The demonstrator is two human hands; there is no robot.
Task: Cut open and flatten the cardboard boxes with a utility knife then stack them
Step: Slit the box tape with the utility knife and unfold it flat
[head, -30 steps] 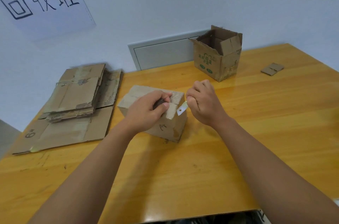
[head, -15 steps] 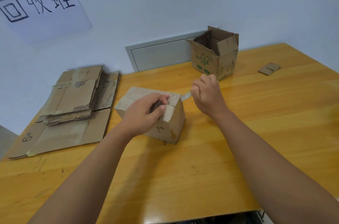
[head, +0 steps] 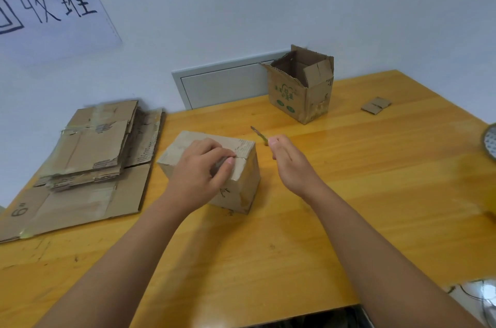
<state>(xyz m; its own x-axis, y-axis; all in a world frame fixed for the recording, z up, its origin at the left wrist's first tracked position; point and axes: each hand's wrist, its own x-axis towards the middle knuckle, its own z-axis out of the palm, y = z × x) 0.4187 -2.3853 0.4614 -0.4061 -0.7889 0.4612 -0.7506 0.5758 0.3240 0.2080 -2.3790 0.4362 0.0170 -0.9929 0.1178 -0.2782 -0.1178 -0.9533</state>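
A small closed cardboard box [head: 245,182] stands on the wooden table [head: 375,182] at the centre. My left hand [head: 200,172] lies over its top, fingers curled round a dark object [head: 218,164] that is mostly hidden. Just right of the box, my right hand [head: 290,164] pinches a thin pale strip [head: 258,132] that points up and to the left, clear of the box. I cannot tell whether the strip is tape or a blade. A stack of flattened cardboard [head: 91,145] lies at the left.
An open-topped box with green print [head: 300,94] stands at the back against the wall. A small cardboard scrap [head: 375,105] lies at the back right. A round grey object [head: 491,141] shows at the right edge. A white panel [head: 222,83] sits in the wall behind.
My right hand has drawn the strip away from the box's top edge, up and to the right. My left hand has stayed on the box top.
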